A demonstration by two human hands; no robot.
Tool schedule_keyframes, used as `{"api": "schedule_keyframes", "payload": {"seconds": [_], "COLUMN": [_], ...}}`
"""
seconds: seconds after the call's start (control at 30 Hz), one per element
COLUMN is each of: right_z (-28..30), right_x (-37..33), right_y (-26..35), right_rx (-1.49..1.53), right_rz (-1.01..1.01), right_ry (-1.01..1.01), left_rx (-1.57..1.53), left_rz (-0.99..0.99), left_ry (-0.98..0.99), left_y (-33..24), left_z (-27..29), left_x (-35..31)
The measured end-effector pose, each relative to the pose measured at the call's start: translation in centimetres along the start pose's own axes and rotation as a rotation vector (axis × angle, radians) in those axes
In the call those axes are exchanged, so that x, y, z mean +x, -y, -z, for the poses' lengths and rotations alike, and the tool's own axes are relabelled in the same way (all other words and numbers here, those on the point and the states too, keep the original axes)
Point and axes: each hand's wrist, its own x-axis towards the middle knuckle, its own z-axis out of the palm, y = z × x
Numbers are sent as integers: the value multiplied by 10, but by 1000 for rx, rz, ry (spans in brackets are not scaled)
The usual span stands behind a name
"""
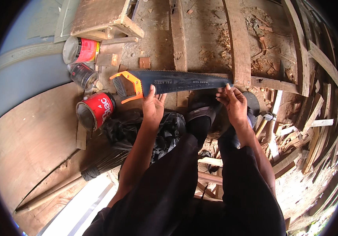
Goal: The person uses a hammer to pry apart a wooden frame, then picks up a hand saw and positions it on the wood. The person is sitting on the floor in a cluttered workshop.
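A hand saw (188, 81) lies level across both my hands, its dark blade running from left to right with the teeth facing away from me. Its orange and black handle (137, 87) is at the left end. My left hand (153, 106) grips the blade's back edge just beside the handle, thumb on the near face. At the narrow tip, my right hand (234, 102) pinches the blade between thumb and fingers. Some fingers of both hands are partly hidden behind the saw. Beyond it are wooden planks (238, 43) on the littered ground.
Three cans stand or lie at the left, among them a red one (95, 110) and a red-yellow one (81, 50). A black plastic bag (165, 126) lies by my left forearm. A hammer (268, 117) is right of my feet. Scrap wood (320, 129) piles up at the right.
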Motion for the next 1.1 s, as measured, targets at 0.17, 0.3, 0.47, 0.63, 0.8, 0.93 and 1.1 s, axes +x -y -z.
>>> {"api": "schedule_keyframes", "payload": {"seconds": [0.17, 0.3, 0.47, 0.63, 0.8, 0.93, 1.1], "right_z": [-2, 1, 0, 1, 1, 12, 7], "right_x": [2, 4, 6, 4, -13, -28, -34], "right_y": [0, -2, -2, -3, -7, -11, 12], "right_rx": [-30, -6, -12, 12, 74, 122, 73], "right_rz": [10, 24, 20, 43, 10, -15, 9], "right_ry": [-37, -49, -31, 12, -12, 37, -136], "left_rx": [68, -26, -26, -50, 96, 146, 131], "left_rz": [13, 61, 54, 66, 35, 94, 180], "left_ry": [54, 63, 100, 187, 167, 201, 229], "left_y": [-2, -4, -2, -6, -5, -1, 16], "left_z": [5, -2, 11, 18, 32, 41, 17], "left_x": [1, -2, 1, -5, -22, -31, -34]}}
